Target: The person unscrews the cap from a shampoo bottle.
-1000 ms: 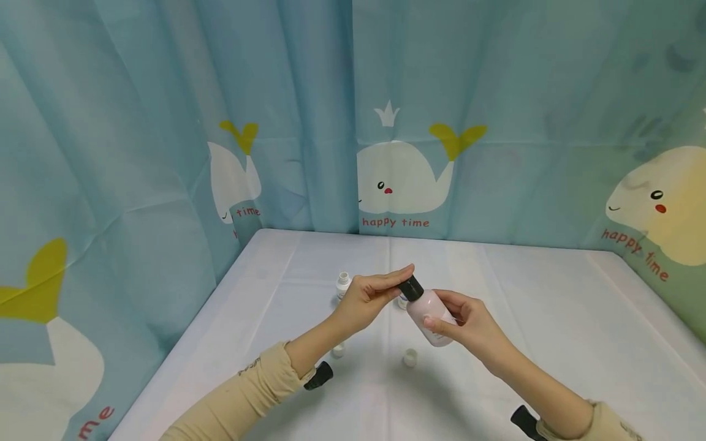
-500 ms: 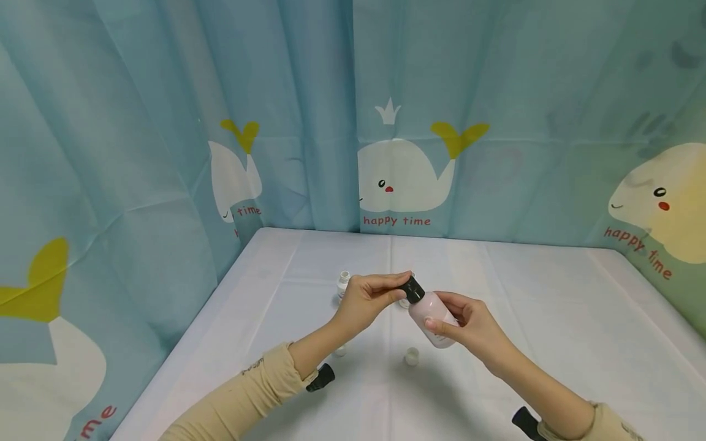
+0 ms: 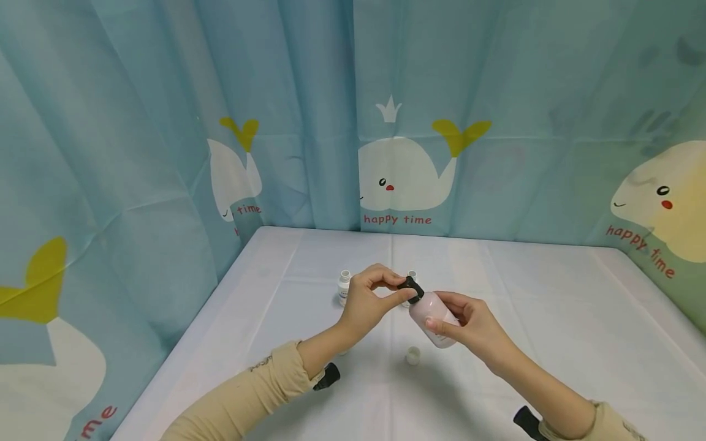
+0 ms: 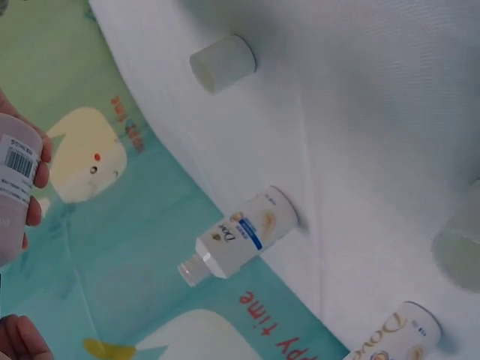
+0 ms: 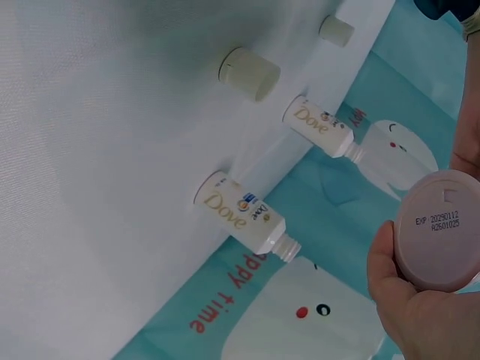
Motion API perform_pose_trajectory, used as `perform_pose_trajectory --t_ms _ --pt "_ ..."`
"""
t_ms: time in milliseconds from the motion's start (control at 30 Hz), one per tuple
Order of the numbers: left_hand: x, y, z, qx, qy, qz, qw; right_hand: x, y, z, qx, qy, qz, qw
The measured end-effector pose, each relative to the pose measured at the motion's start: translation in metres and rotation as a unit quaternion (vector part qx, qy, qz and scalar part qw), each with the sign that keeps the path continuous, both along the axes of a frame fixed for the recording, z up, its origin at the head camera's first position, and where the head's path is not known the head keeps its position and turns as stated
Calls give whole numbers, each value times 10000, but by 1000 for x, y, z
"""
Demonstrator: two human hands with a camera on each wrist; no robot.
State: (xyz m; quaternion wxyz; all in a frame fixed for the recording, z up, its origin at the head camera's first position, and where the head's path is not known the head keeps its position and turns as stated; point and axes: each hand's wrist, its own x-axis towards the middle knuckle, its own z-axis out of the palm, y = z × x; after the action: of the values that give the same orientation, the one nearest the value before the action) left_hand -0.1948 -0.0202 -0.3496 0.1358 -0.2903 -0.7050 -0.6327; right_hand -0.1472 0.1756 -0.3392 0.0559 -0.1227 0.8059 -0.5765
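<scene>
My right hand (image 3: 471,321) grips a pink bottle (image 3: 432,318) by its body, holding it tilted above the table with its neck end toward the left. My left hand (image 3: 366,300) pinches the black cap (image 3: 412,290) at the top of this bottle between thumb and fingers. From the right wrist view, the round base (image 5: 441,229) of the bottle shows with a printed date. A label with a barcode appears on the pink bottle (image 4: 16,169) in the left wrist view, where most of the left hand is out of frame.
Two uncapped white Dove bottles (image 5: 244,214) (image 5: 322,127) stand upright on the white-covered table (image 3: 529,294) behind the hands. Nearer, two white caps (image 5: 251,73) (image 5: 337,31) sit on the cloth. A blue whale-print curtain (image 3: 309,122) borders the table.
My left fingers have bent and shifted on the black cap, from lying over its top to pinching it, with the knuckles raised. The right hand and pink bottle have barely moved.
</scene>
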Motion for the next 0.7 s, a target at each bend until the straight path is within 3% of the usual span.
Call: perform_pose_trajectory --t_ms 267,467,600,700 --pt "-6 4 2 -44 135 154 9998 0 -2 2 -141 27 94 9999" --pt "-7 7 7 -132 1 259 9996 -1 -2 4 -92 100 52 9999" --pt "-6 4 11 -224 -168 -4 9996 -2 -4 4 -99 24 -8 9999" --pt "-7 -1 13 -347 -302 -506 9977 -2 -4 4 -105 7 -29 9999"
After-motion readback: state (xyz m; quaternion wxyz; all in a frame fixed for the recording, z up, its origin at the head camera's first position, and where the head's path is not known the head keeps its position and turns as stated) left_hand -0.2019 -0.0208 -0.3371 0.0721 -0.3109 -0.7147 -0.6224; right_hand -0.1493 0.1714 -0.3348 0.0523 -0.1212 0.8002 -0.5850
